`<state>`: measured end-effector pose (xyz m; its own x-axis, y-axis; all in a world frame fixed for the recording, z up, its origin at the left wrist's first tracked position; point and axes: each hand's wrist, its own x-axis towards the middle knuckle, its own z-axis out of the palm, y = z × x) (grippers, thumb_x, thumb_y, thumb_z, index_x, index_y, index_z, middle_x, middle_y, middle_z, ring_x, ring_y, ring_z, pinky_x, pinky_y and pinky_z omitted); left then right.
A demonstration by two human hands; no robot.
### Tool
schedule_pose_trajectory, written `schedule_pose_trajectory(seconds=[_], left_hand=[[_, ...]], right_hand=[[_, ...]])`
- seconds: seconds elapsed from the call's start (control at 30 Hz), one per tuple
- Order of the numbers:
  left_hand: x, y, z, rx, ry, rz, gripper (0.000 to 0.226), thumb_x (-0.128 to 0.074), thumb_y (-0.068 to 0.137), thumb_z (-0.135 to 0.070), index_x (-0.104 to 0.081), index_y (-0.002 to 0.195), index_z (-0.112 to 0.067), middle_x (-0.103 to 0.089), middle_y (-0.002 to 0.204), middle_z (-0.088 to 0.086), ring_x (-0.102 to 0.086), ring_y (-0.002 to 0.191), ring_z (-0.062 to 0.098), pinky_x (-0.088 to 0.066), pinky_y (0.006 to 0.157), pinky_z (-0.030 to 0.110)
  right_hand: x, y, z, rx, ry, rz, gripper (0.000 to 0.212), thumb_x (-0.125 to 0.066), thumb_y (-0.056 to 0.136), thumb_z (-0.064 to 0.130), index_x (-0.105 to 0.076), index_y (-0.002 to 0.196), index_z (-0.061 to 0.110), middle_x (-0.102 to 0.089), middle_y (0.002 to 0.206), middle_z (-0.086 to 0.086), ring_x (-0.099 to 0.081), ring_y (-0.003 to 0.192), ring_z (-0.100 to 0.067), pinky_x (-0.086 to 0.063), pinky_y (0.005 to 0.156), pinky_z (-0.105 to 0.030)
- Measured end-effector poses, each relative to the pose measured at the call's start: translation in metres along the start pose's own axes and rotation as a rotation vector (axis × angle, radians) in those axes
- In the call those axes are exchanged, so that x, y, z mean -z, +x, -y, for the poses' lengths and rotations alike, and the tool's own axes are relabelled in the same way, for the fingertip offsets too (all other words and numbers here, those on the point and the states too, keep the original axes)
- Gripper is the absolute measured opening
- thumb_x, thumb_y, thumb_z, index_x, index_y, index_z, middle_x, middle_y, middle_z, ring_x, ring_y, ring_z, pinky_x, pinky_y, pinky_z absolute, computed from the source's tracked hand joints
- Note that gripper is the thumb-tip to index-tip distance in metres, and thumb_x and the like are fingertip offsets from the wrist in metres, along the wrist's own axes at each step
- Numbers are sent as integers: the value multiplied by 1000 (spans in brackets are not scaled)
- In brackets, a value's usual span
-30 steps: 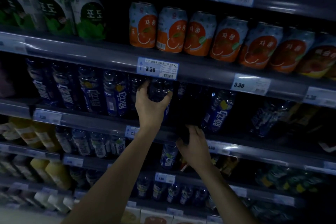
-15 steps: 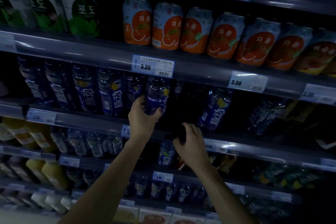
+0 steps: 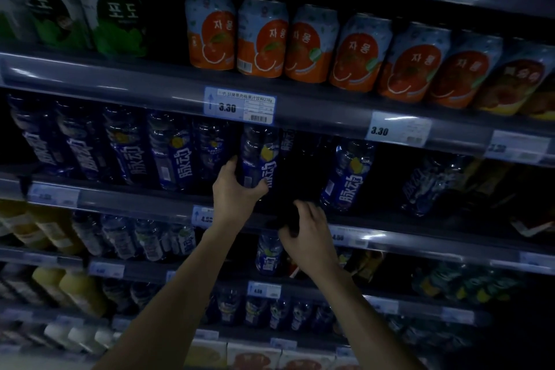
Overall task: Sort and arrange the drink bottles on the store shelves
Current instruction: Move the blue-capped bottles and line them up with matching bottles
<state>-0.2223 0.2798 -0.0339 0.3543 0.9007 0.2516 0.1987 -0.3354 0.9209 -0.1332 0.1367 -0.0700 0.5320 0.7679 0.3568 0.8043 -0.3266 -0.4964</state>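
Observation:
My left hand (image 3: 235, 194) grips the base of a blue-labelled drink bottle (image 3: 260, 156) at the front of the second shelf (image 3: 135, 200). It stands at the right end of a row of like blue bottles (image 3: 171, 153). A dark gap lies to its right, then another blue bottle (image 3: 348, 177). My right hand (image 3: 306, 237) curls over a dark object at the shelf's front edge, below the gap; what it holds is too dark to make out.
Orange-and-blue cans (image 3: 264, 36) and green cans (image 3: 120, 15) fill the shelf above. Price tags (image 3: 240, 105) line the shelf rails. Lower shelves hold small blue bottles (image 3: 268, 252), yellow juice bottles (image 3: 75, 288) and cartons (image 3: 255, 354).
My left hand has slid down the blue bottle from its upper part to its base, and the bottle stands nearer the shelf's front. My right hand stays at the shelf edge.

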Motion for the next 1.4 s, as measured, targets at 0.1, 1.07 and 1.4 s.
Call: schedule_pose_trajectory(seconds=[0.1,1.07,1.4], left_hand=[[3,3,2,18,-57,174,68,-78,72,-29,-48,132,-16,-64,109,-11,-58,91,-3,-46,69,7],[-22,-21,-13,53,14,218,71,-76,77,-35,-46,136,-10,-55,134,4,-49,124,14,-44,94,25],[7,-52,2,-56,71,63,52,-73,80,-34,-53,126,-20,-54,124,-3,-49,105,5,-41,80,20]], right_hand=[[0,0,0,9,-7,-6,53,-58,85,27,-44,132,7,-51,122,-7,-41,115,-25,-41,93,-36],[36,-33,-23,-14,-66,-25,55,-60,88,24,-41,136,6,-41,138,-10,-37,130,-23,-31,104,-26],[27,-48,-4,-39,-101,-126,53,-63,85,21,-45,133,8,-47,131,-10,-43,124,-28,-39,104,-40]])
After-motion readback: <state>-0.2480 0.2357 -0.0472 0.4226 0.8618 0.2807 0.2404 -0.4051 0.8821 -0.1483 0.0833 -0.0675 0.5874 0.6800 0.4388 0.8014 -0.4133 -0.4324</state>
